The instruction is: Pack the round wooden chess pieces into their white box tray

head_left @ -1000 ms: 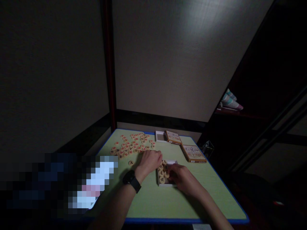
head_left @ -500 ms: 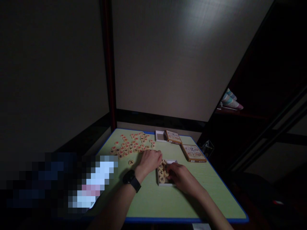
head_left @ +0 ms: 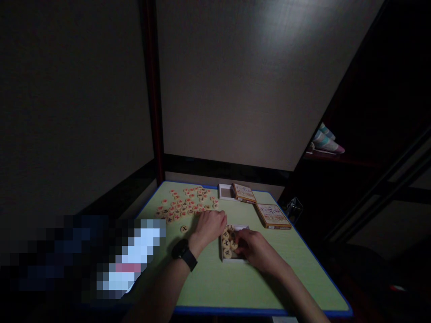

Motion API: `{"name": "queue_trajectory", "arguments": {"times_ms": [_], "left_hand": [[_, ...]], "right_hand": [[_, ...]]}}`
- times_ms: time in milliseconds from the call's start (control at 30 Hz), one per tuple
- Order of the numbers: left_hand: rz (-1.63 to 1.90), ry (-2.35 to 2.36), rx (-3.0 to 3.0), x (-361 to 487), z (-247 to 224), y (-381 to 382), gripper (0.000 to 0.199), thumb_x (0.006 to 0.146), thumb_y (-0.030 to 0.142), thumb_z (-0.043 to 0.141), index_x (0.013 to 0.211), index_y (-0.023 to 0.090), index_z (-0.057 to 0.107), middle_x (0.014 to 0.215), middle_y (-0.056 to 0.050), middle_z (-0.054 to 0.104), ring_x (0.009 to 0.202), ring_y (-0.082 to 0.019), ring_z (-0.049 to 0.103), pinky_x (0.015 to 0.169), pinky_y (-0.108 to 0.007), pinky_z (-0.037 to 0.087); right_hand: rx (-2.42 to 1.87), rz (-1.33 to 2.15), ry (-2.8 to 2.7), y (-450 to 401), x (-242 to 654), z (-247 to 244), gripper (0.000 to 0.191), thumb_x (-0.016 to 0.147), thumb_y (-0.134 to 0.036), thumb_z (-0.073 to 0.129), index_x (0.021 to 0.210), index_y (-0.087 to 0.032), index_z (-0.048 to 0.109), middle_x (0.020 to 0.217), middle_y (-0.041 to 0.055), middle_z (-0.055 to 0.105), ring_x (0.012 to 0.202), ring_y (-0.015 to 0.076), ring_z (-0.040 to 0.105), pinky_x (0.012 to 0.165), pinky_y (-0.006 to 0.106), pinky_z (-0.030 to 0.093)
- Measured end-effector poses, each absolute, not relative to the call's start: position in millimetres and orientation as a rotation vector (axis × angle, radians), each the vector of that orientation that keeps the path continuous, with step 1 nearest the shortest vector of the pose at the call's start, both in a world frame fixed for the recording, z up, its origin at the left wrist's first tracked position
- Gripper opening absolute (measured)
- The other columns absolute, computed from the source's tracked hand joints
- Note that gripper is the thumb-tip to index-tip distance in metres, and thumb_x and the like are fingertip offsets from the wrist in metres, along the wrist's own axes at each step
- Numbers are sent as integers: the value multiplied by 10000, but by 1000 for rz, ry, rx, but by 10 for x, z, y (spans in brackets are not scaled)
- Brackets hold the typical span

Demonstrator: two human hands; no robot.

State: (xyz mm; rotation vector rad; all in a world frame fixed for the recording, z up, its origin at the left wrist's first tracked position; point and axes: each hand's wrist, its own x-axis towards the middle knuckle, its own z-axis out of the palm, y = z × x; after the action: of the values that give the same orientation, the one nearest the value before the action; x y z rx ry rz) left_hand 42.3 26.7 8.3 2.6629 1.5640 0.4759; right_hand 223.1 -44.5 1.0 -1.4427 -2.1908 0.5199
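Observation:
An open white box [head_left: 222,259] lies near the middle of the green table, with several round wooden pieces marked in black along its left side. My right hand [head_left: 256,249] reaches over the box's right part, its fingertips closed at a round piece [head_left: 233,245]. At the box's upper left corner rests my left hand [head_left: 211,225], a dark watch on its wrist. Its fingers curl together, and what they hold, if anything, is hidden. One round piece [head_left: 183,229] lies alone left of my left hand.
Many red- and black-marked pieces [head_left: 183,206] spread over the table's back left. An open tray [head_left: 226,192] and a patterned lid [head_left: 244,193] stand at the back; another patterned box [head_left: 272,215] lies right. The table [head_left: 286,282] has a blue edge.
The view has shifted very slightly. Both hands stay in nearly the same places, and no piece has clearly moved.

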Motion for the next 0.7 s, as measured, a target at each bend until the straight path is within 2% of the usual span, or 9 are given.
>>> {"name": "queue_trajectory", "arguments": {"times_ms": [300, 467, 567, 700], "left_hand": [[472, 1565, 2682, 431, 139, 201, 317, 978, 280, 382, 927, 192, 682, 866, -96, 735, 824, -226, 697, 760, -319, 495], [612, 1889, 2423, 295, 318, 322, 351, 1014, 332, 318, 1083, 216, 642, 902, -98, 740, 819, -234, 699, 707, -307, 484], [715, 2020, 2245, 91, 419, 448, 303, 999, 299, 375, 1174, 223, 610, 941, -88, 742, 879, -222, 694, 728, -286, 479], [611, 1939, 2333, -243, 497, 532, 255, 928, 180, 450, 1041, 196, 679, 1043, -78, 732, 1005, -203, 659, 859, -274, 466]], "right_hand": [[-1434, 544, -2187, -513, 2235, 99, 246, 683, 9, 591, 827, -188, 617, 855, 28, 678, 783, 164, 609, 688, 227, 415], [-1377, 370, -2141, -341, 2446, 305, 39, 843, -204, 583, 846, -199, 622, 797, 32, 692, 728, 176, 629, 656, 256, 433], [-1361, 229, -2027, -65, 2537, 276, 194, 902, -343, 521, 811, -203, 620, 716, 27, 686, 643, 178, 618, 620, 270, 433], [-1398, 147, -1815, 222, 2573, -19, 352, 914, -492, 468, 811, -203, 640, 542, -5, 602, 490, 167, 546, 519, 262, 396]]}}
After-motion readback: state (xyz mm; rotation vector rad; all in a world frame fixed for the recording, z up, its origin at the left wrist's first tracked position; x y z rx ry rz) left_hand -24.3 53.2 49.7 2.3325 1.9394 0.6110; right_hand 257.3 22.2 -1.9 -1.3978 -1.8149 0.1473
